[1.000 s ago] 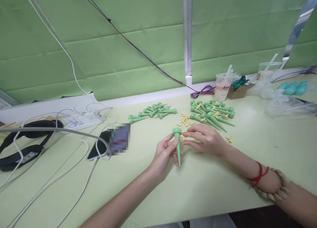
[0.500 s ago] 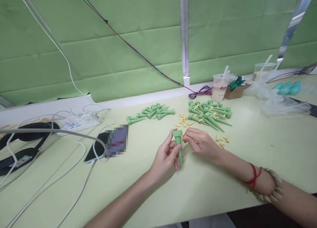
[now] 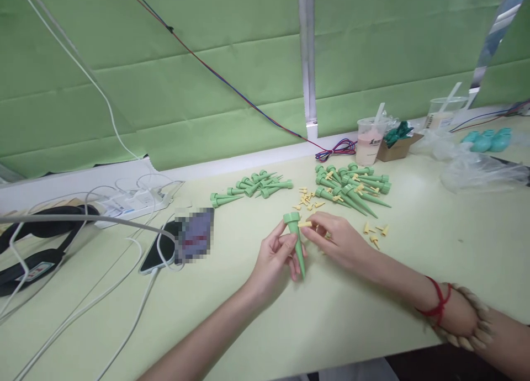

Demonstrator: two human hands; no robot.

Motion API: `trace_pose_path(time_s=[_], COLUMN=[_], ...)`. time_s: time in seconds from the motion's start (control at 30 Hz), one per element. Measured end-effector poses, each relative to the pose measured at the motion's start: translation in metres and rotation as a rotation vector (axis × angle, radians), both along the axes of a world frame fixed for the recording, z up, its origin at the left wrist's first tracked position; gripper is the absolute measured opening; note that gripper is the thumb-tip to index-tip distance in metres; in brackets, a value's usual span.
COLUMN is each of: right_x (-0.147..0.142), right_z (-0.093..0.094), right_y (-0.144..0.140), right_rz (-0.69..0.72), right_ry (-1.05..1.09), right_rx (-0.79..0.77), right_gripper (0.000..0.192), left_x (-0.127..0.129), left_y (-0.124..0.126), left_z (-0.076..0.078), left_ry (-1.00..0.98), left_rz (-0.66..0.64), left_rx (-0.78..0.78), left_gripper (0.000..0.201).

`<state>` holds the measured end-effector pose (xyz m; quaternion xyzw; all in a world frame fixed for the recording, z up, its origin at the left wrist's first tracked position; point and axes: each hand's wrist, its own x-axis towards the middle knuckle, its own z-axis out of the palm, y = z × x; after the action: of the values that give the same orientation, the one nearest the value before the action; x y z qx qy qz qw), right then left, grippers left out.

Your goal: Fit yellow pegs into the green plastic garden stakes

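Note:
My left hand [image 3: 278, 257] is closed round a green plastic watering spike [image 3: 296, 238], its wide cap up and its point down. Beside the spike, my right hand [image 3: 333, 234] pinches a small yellow plastic nozzle [image 3: 305, 224] between thumb and fingers. The nozzle's free end points at the spike just below the cap; I cannot tell whether they touch. Behind my hands lies a small pile of yellow nozzles [image 3: 305, 197]. To its right is a heap of green spikes with yellow pieces among them [image 3: 351, 188]; to its left is another group of green spikes [image 3: 252, 185].
Several loose yellow nozzles [image 3: 376, 232] lie right of my right hand. At the back stand a drink cup [image 3: 368, 143] and a small cardboard box [image 3: 398, 149]. Plastic bags [image 3: 480, 171] lie at right. A phone [image 3: 159, 251], white cables and a power strip [image 3: 134, 204] occupy the left.
The yellow nozzle now shows sticking out of my right fingers toward the spike. My left hand has shifted slightly left and tilted the spike, its cap leaning left.

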<state>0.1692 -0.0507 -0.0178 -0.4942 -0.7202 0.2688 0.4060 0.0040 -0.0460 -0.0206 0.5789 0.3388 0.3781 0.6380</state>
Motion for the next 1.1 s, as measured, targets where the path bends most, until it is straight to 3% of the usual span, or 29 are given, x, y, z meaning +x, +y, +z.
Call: trace_pose_path(time_s=[0.13,0.43,0.6,0.83,1.0,1.1], right_x=[0.004,0.02,0.02,0.014,0.01,0.007], right_z=[-0.001,-0.003,-0.007,-0.005,-0.004,-0.008], right_y=[0.001,0.013,0.014,0.009,0.007,0.007], right_rz=[-0.023,0.151,0.199,0.184,0.217,0.248], right_ry=[-0.081,-0.328,-0.373,-0.261,-0.124,0.039], right_rx=[0.095,0.273,0.338,0.29,0.141,-0.035], right_gripper=[0.032,0.032,0.034,0.034,0.036,0.04], left_x=[-0.003,-0.003,-0.005,0.002,0.003,0.0], left_y=[0.002,0.004,0.005,-0.001,-0.003,-0.003], left_z=[0.002,0.009,0.009,0.001,-0.003,-0.002], left_ry=[-0.045,-0.104,-0.03,0.023,0.09,0.149], left_rz=[-0.002,-0.08,-0.136,-0.071,0.028,0.128], left_rx=[-0.047,-0.223,-0.16,-0.087,0.016,0.127], left_gripper=[0.055,0.039,0.044,0.061,0.068,0.068])
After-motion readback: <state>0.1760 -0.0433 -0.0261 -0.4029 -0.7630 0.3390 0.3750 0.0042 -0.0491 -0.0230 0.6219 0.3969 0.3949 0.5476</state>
